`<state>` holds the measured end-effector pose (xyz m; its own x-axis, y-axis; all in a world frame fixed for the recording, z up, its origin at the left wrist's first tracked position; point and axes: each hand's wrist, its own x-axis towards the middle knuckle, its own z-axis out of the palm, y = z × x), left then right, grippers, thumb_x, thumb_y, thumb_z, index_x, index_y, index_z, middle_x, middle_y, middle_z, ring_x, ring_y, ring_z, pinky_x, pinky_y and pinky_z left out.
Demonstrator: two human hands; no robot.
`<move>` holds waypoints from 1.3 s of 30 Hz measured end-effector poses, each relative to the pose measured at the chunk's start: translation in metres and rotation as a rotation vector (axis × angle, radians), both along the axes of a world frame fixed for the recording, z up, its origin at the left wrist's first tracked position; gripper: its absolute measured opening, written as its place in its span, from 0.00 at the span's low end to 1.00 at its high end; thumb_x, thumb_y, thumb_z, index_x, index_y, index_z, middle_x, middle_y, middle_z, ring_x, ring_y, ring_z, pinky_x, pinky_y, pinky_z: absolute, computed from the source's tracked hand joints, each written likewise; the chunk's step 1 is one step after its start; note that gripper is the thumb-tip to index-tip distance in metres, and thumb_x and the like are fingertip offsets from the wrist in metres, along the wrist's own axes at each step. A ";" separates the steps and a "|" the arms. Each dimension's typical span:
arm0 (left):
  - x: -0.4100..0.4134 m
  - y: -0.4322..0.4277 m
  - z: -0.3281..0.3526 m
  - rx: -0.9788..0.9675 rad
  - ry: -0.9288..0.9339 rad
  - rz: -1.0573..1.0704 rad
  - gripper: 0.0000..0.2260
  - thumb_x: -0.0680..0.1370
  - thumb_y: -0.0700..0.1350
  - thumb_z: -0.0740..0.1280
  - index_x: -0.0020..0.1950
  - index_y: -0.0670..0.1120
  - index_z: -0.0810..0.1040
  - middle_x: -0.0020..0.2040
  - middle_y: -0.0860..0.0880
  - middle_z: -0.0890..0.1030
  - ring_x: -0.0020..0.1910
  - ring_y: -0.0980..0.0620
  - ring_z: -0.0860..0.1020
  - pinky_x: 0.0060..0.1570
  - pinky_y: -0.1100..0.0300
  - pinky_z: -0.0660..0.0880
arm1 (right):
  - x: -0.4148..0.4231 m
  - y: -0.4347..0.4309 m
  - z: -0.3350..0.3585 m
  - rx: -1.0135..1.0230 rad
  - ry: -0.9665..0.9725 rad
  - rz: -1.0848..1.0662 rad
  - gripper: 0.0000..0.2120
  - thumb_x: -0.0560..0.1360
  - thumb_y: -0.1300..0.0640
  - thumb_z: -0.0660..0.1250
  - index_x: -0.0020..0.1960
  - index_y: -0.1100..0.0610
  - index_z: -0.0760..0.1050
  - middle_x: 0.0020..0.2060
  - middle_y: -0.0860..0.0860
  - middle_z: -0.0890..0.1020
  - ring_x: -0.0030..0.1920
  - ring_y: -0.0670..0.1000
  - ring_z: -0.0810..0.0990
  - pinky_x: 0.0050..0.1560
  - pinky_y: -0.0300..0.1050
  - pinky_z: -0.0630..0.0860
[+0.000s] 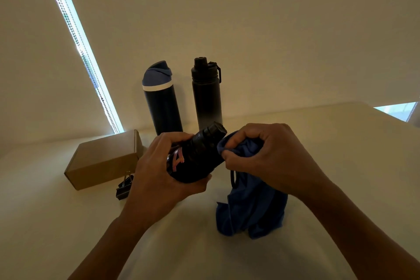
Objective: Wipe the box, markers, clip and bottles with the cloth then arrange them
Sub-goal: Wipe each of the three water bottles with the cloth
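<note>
At the left of the frame a plain brown cardboard box (104,159) lies closed on the pale, smooth table (341,143), its long face toward the camera. Just below its lower right corner a black metal clip (123,186) is seen, its wire handles raised and touching the box edge. To the right, in the middle of the frame, two tall cylindrical bottles stand upright against the beige wall: a dark bottle with a blue lid (161,98) and a white band, and beside it, slightly apart, an all-black bottle (205,93) with a loop on its cap and a matte body fading to grey at the bottom. Their bases are partly hidden by the hands.

In front of them a third, black bottle (195,157) is held tilted above the table, cap pointing to the upper right; pink lettering is visible on its side. It is clasped from below and the left by the left hand (156,173), the grip closed round its body. At its cap and shoulder a soft blue cloth (250,209) is pressed, bunched in the curled fingers of the right hand (268,157); the rest of the cloth hangs in folds to the table at lower centre. No markers can be made out.
</note>
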<state>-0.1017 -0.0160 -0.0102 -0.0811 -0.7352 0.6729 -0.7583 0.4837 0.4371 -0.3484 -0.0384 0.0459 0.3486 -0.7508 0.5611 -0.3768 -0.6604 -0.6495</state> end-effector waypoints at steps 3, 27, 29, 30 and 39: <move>-0.001 -0.001 0.000 -0.024 -0.035 0.033 0.37 0.63 0.70 0.75 0.68 0.60 0.67 0.60 0.58 0.76 0.55 0.68 0.75 0.49 0.78 0.70 | 0.010 0.002 -0.005 -0.068 -0.079 -0.100 0.06 0.70 0.49 0.78 0.40 0.50 0.83 0.33 0.43 0.84 0.35 0.43 0.83 0.36 0.39 0.81; -0.001 0.003 0.006 -0.021 0.125 0.142 0.36 0.63 0.67 0.81 0.65 0.59 0.71 0.57 0.65 0.76 0.56 0.69 0.76 0.52 0.73 0.68 | -0.005 -0.005 0.001 -0.006 -0.028 -0.176 0.08 0.70 0.42 0.76 0.40 0.45 0.83 0.35 0.39 0.84 0.37 0.38 0.82 0.37 0.33 0.78; 0.001 0.005 0.010 -0.030 0.234 0.175 0.36 0.61 0.62 0.82 0.64 0.60 0.69 0.57 0.69 0.75 0.56 0.72 0.74 0.52 0.72 0.68 | -0.011 -0.009 0.001 -0.011 -0.064 -0.202 0.07 0.71 0.41 0.76 0.41 0.44 0.83 0.36 0.38 0.84 0.39 0.37 0.82 0.38 0.31 0.77; 0.002 0.005 0.011 -0.036 0.284 0.192 0.37 0.60 0.61 0.83 0.63 0.60 0.69 0.57 0.68 0.75 0.56 0.71 0.75 0.52 0.70 0.70 | -0.011 -0.011 0.001 -0.001 -0.102 -0.191 0.07 0.71 0.42 0.75 0.42 0.45 0.84 0.38 0.38 0.84 0.41 0.37 0.83 0.40 0.31 0.77; 0.011 -0.002 0.016 0.124 0.413 0.114 0.44 0.59 0.67 0.80 0.69 0.55 0.69 0.63 0.60 0.77 0.60 0.65 0.76 0.54 0.69 0.71 | 0.002 -0.025 -0.019 -0.049 -0.091 -0.123 0.05 0.80 0.48 0.67 0.52 0.46 0.81 0.45 0.40 0.83 0.48 0.41 0.81 0.46 0.29 0.71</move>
